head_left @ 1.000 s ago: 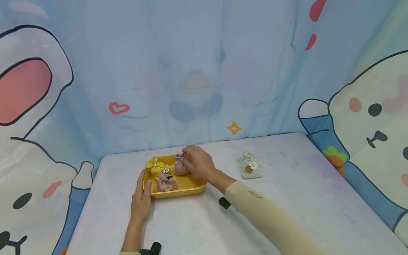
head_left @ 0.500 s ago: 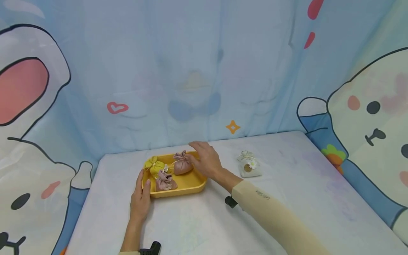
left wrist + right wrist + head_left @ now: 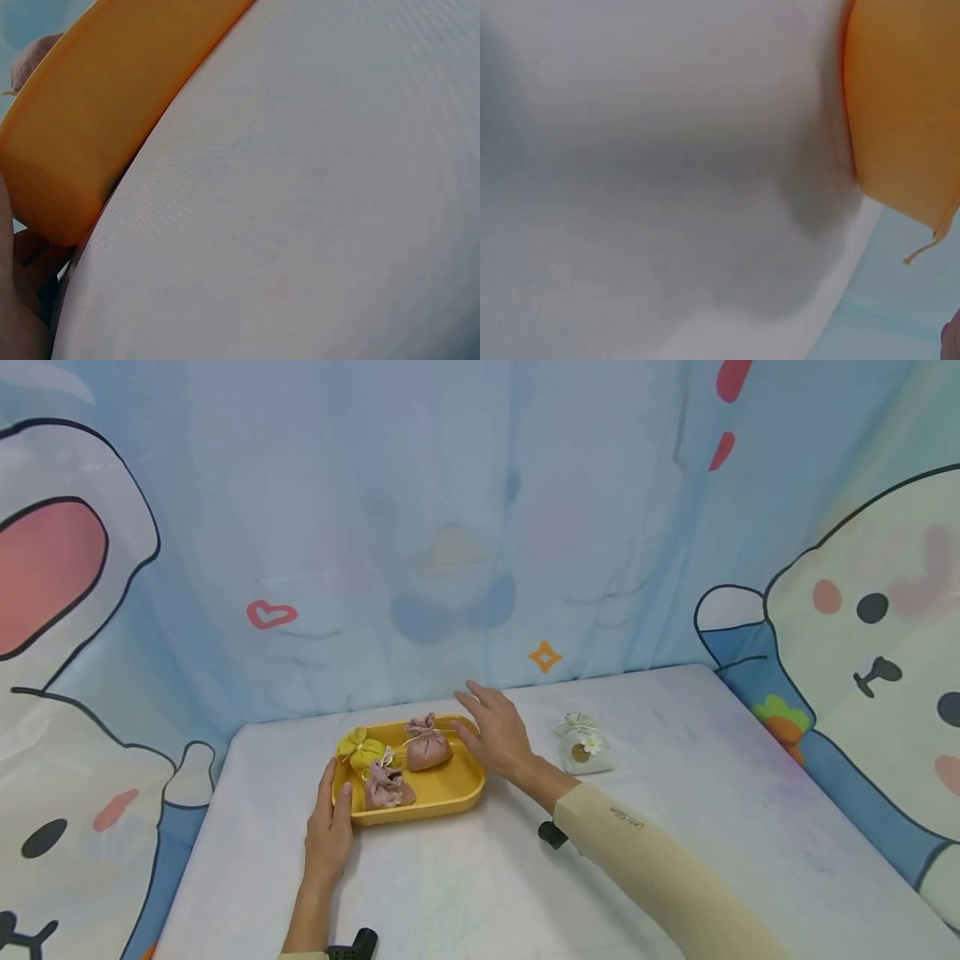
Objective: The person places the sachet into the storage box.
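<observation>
My left hand (image 3: 328,835) holds the left end of a yellow tray (image 3: 450,789), thumb at the front corner and fingers along the outer side. Three small drawstring pouches lie inside: a yellow one (image 3: 362,748) at back left, a dusty pink one (image 3: 386,787) in front of it, and a second pink pouch (image 3: 427,750), mouth up, near the back wall. At the tray's right end my right hand (image 3: 498,735) is spread with nothing in it, fingers pointing away. A loose cord end (image 3: 926,251) hangs over the tray's rim in the right wrist view.
A pale pouch (image 3: 585,747) with a white flower lies on the white-covered table (image 3: 675,827), to the right of my right hand. Behind the table hangs a blue cartoon curtain (image 3: 360,568).
My right hand has let go of the back pink pouch and drawn off to the right, its fingers spreading. That pouch now stands in the tray. My left hand keeps its place.
</observation>
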Action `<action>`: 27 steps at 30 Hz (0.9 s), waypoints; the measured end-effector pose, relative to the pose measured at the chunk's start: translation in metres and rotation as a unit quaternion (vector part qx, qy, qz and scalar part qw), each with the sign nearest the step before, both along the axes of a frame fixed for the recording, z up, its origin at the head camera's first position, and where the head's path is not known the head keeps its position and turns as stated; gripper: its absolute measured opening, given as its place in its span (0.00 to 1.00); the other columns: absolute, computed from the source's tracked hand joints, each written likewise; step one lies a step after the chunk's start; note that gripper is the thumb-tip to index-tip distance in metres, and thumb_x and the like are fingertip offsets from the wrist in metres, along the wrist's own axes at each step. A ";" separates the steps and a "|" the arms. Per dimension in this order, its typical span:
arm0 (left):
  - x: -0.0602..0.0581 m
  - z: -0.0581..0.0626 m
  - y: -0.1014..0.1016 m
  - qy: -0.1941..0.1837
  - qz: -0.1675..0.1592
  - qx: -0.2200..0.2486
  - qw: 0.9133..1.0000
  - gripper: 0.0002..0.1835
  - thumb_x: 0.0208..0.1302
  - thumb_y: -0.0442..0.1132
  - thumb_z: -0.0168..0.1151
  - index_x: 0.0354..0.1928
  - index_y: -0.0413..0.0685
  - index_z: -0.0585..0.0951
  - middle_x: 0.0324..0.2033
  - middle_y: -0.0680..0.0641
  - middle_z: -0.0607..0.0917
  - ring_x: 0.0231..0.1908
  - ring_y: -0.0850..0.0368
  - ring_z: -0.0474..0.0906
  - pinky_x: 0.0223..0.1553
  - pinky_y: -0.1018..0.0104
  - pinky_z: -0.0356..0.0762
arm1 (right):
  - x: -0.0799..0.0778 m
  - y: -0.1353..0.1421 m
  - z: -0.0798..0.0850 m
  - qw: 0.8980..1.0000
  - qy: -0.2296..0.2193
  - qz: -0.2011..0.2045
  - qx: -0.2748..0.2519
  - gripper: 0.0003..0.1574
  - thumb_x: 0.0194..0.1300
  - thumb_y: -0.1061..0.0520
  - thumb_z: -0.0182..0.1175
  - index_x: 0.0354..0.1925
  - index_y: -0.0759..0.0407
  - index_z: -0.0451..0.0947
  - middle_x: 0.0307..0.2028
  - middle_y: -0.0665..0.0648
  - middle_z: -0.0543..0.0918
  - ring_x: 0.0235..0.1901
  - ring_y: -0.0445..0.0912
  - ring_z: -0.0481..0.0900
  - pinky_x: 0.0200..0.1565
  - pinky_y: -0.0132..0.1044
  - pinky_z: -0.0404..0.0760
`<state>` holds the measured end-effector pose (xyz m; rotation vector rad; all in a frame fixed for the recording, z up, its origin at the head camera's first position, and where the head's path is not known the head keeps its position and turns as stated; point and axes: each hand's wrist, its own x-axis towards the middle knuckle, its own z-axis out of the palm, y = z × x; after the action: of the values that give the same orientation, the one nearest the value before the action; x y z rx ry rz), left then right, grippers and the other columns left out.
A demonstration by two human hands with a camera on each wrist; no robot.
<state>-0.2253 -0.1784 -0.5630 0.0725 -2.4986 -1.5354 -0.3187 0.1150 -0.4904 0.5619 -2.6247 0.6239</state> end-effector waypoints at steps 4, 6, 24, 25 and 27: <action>0.000 0.000 0.000 0.000 0.001 0.002 1.000 0.31 0.85 0.55 0.40 0.84 0.66 0.51 0.83 0.49 0.56 0.82 0.43 0.51 0.81 0.40 0.51 | 0.002 0.006 -0.004 1.000 0.013 0.000 -0.010 0.32 0.75 0.47 0.63 0.72 0.55 0.74 0.75 0.61 0.70 0.73 0.59 0.69 0.75 0.58 0.67; 0.000 0.000 0.001 0.000 0.000 0.003 1.000 0.32 0.85 0.55 0.40 0.84 0.65 0.51 0.83 0.49 0.56 0.82 0.42 0.51 0.81 0.40 0.51 | 0.003 0.009 -0.006 1.000 0.017 -0.001 -0.016 0.32 0.75 0.48 0.64 0.71 0.55 0.75 0.74 0.62 0.71 0.73 0.60 0.70 0.74 0.59 0.68; -0.001 -0.002 -0.001 0.001 -0.004 0.002 1.000 0.32 0.84 0.56 0.40 0.84 0.65 0.50 0.83 0.50 0.55 0.82 0.43 0.50 0.81 0.41 0.51 | 0.003 0.040 -0.016 0.998 -0.016 -0.054 -0.004 0.30 0.75 0.46 0.63 0.68 0.58 0.76 0.74 0.61 0.72 0.72 0.57 0.70 0.75 0.56 0.67; -0.001 -0.002 -0.001 0.001 -0.003 0.002 1.000 0.32 0.84 0.56 0.40 0.84 0.65 0.50 0.83 0.50 0.56 0.82 0.44 0.50 0.81 0.41 0.50 | 0.003 0.043 -0.016 0.998 -0.011 -0.055 -0.005 0.29 0.75 0.47 0.63 0.67 0.59 0.76 0.73 0.61 0.72 0.71 0.58 0.71 0.74 0.57 0.68; -0.001 -0.002 -0.001 -0.001 -0.005 0.002 1.000 0.32 0.84 0.57 0.40 0.84 0.64 0.50 0.83 0.50 0.55 0.82 0.44 0.50 0.81 0.41 0.50 | 0.003 0.049 -0.016 0.998 -0.007 -0.059 -0.010 0.28 0.74 0.47 0.63 0.66 0.59 0.77 0.73 0.62 0.73 0.71 0.58 0.71 0.74 0.58 0.68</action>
<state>-0.2267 -0.1796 -0.5648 0.0622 -2.5026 -1.5442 -0.3160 0.1636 -0.5067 0.3959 -2.6388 0.6179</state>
